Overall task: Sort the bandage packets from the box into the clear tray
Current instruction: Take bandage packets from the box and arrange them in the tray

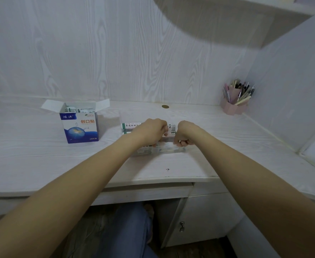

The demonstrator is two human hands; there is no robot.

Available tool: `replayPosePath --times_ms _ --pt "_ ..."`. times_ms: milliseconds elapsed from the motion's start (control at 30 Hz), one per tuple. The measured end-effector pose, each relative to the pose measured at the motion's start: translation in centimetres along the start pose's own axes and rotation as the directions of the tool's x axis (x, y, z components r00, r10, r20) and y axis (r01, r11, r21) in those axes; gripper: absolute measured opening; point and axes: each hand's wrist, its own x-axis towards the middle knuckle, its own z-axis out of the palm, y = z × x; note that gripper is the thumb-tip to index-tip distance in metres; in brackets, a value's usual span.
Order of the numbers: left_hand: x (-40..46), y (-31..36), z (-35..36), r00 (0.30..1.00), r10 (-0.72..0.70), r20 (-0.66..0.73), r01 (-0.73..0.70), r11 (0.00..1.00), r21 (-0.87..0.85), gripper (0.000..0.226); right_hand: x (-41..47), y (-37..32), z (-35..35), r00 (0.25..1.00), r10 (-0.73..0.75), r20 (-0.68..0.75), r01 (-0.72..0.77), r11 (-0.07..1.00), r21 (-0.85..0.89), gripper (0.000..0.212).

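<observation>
Both grips over clear tray (pixel 158 150), box (pixel 80 125) reads 创口贴

place: a home study nook
desk: pale wood-grain desk (pixel 41 161) set into a corner, with matching wall panels
shelf: overhead shelf (pixel 246 19), far right
storage: cupboard door (pixel 199 220) under the desk
stationery: pink pen holder (pixel 233 107), full, far right corner

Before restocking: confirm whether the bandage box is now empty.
No: the open box has packets showing at its top.
</observation>
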Motion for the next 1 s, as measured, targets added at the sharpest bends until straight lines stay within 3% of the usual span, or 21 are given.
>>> replayPosePath --times_ms 233,467,633,800,1000 --pt "0.0 0.2 0.0 1.0 -0.003 0.0 0.003 1.0 0.005 0.033 0.0 0.5 0.0 0.997 -0.071 0.023 0.07 0.996 0.056 0.035" --pt "-0.1 0.4 -0.1 1.0 -0.011 0.0 0.011 1.0 0.014 0.033 -0.8 0.4 -0.2 0.991 -0.092 0.094 0.092 0.996 0.005 0.036" --pt "-0.2 0.5 -0.1 1.0 -0.017 0.001 0.017 1.0 0.015 0.035 -1.1 0.9 -0.2 0.993 -0.079 0.089 0.07 0.993 0.099 0.039" --pt "-0.3 0.5 -0.2 1.0 -0.013 0.005 0.013 1.0 0.007 0.036 -1.0 1.0 0.6 0.993 -0.071 -0.093 0.082 0.99 0.115 0.035" --pt "-0.4 0.5 -0.3 1.0 -0.013 0.01 0.013 1.0 0.003 0.036 -0.9 1.5 1.0 0.958 -0.114 -0.263 0.182 0.951 0.251 0.026"
